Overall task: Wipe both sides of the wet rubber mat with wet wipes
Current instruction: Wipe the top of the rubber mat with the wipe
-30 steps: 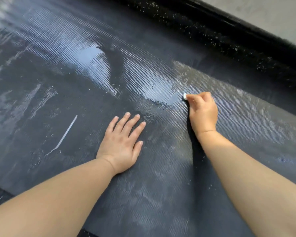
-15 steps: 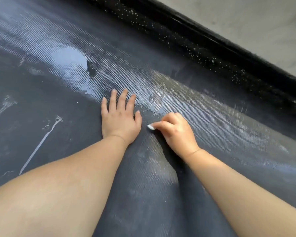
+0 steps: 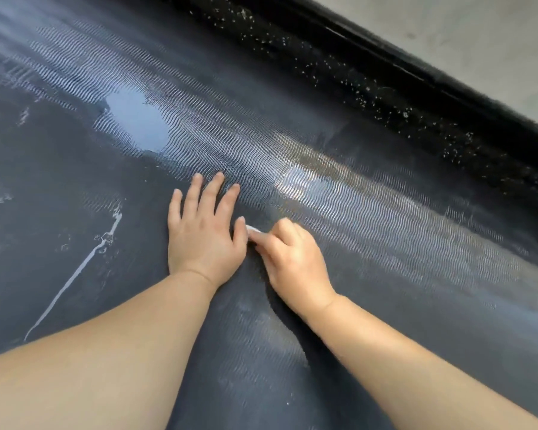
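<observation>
While my left hand (image 3: 204, 235) lies flat on the mat (image 3: 401, 274), my right hand (image 3: 294, 259) pinches the wipe (image 3: 251, 228) beside its thumb; puddle (image 3: 137, 119) sits ahead-left, beyond the left.

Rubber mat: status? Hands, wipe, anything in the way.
Left hand flat on the rubber mat, open. Right hand pinching a wet wipe against the mat, beside the left thumb. Puddle beyond the left hand; nothing blocking.

The dark rubber mat (image 3: 385, 228), ribbed in fine waves, is spread flat and streaked with water. A small white wet wipe (image 3: 253, 229) is pinched against it in the right hand (image 3: 295, 268).
</observation>
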Demonstrator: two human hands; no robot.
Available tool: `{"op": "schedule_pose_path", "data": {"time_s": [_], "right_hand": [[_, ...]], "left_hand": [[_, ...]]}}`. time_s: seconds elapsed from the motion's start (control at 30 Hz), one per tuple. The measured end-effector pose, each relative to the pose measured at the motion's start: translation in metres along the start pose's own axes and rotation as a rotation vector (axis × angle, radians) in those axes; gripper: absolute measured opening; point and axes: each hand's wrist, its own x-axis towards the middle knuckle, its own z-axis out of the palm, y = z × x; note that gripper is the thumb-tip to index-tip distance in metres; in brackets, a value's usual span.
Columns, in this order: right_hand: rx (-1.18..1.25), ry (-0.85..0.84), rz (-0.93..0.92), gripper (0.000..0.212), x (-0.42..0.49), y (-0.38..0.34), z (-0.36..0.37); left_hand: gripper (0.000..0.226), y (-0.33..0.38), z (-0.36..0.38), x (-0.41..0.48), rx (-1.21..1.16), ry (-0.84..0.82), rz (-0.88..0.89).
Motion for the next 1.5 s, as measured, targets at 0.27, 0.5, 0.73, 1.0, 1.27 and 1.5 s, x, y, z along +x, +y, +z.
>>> {"op": "schedule_pose_path", "data": {"time_s": [0.27, 0.5, 0.73, 1.0, 1.27, 1.5], "right_hand": [[-0.099, 0.132, 0.229, 0.017, 0.102, 0.105, -0.038], [-0.208, 0.231, 0.462, 0.024, 0.121, 0.117, -0.034], [-0.077, -0.050, -0.099, 0.016, 0.049, 0.049, -0.021], [-0.208, 0.214, 0.563, 0.025, 0.173, 0.148, -0.041], [-0.119, 0.073, 0.179, 0.017, 0.098, 0.051, -0.003], [-0.202, -0.057, -0.097, 0.013, 0.128, 0.080, -0.022]], "left_hand": [[0.057, 0.001, -0.003, 0.000, 0.004, 0.003, 0.006], [0.056, 0.002, -0.004, 0.002, 0.001, -0.001, 0.003], [0.055, 0.002, -0.005, 0.002, 0.012, -0.031, -0.001], [0.056, 0.001, -0.003, 0.001, 0.037, -0.062, -0.003], [0.056, 0.001, -0.004, 0.002, 0.019, -0.075, -0.005], [0.056, 0.001, -0.006, 0.002, 0.006, -0.078, -0.009]]}}
